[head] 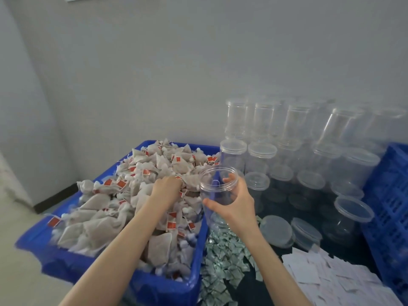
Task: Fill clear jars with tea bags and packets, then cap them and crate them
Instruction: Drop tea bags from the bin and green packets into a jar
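Observation:
An open clear jar (215, 186) with no lid hangs tilted over the right rim of the blue bin (154, 286). My right hand (236, 206) grips it around the body, thumb in front, fingers behind. The jar looks empty. My left hand (169, 187) reaches into the heap of grey-white tea bags (123, 206) with red tags that fills the bin, its fingers curled down into the bags; what they hold is hidden. Green-white packets (223, 259) lie in a pile just right of the bin, below the jar. White packets (331, 281) lie further right.
Capped clear jars (262, 151) stand stacked in rows against the wall at the right, some lower ones lying on a dark surface. A blue slatted crate (388, 204) stands at the far right edge. A grey wall is behind, floor at the left.

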